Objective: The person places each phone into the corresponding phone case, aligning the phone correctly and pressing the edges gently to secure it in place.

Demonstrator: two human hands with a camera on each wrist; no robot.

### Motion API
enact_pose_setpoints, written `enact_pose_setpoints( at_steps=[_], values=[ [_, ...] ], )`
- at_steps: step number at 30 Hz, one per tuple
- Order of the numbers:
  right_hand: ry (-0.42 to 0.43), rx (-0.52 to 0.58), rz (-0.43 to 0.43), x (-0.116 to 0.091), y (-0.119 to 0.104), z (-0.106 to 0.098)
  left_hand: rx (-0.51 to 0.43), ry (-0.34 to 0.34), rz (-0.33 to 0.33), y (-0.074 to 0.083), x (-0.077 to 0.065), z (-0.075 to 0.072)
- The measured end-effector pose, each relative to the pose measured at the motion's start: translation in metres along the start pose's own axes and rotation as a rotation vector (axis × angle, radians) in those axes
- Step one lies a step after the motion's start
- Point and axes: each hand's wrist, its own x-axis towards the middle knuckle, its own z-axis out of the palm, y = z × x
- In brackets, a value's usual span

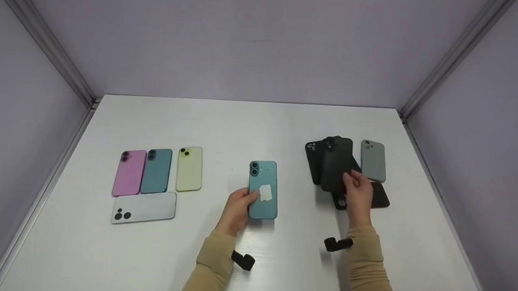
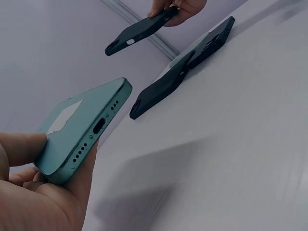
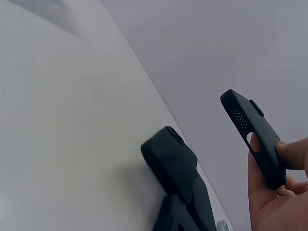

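Observation:
My left hand (image 1: 236, 210) grips a teal phone (image 1: 263, 171) by its lower left edge, the thumb on its back beside a white sticker (image 1: 266, 193). In the left wrist view the phone (image 2: 79, 132) shows its charging port and is raised off the table. My right hand (image 1: 359, 196) pinches a black phone case (image 1: 336, 160) at its lower right corner, held above other black cases (image 1: 314, 155). Seen from the right wrist, this case (image 3: 255, 130) has an oval port opening and small holes along its end edge.
A grey-green phone or case (image 1: 374, 161) lies right of the pile. On the left of the white table (image 1: 224, 121) lie pink (image 1: 129, 174), blue-teal (image 1: 156, 173), pale yellow (image 1: 190, 170) and white (image 1: 149, 207) phones. Panel walls (image 1: 255, 43) enclose the back and sides.

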Motion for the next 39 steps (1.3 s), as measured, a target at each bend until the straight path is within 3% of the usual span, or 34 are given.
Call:
enact_pose_setpoints(
  at_steps=[9, 15, 39],
  values=[
    [-0.021, 0.024, -0.083, -0.023, -0.001, 0.034, -0.022, 0.003, -0.009, 0.001, 0.002, 0.006],
    [-0.066, 0.014, -0.075, -0.038, -0.003, 0.05, -0.051, -0.003, -0.009, 0.0, 0.005, 0.011],
    [-0.221, 0.136, -0.101, -0.077, -0.004, 0.093, -0.302, -0.068, -0.048, -0.002, 0.011, 0.02]
  ],
)
